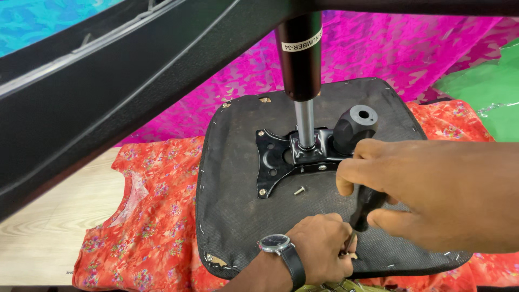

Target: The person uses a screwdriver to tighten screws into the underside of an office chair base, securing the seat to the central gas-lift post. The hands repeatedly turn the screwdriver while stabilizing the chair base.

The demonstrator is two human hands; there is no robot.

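The right hand grips a black screwdriver, its tip down by the left hand, which pinches at the seat edge. A loose screw lies just beyond the left hand, near the metal plate and gas cylinder.

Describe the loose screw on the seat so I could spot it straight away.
Start at the upturned seat base, covered in dark fabric. Find the black metal plate bolted at its middle. The loose screw lies just below that plate, small, silvery, on its side and alone, unlike the screws fixed in the plate.

screwdriver tip behind left hand
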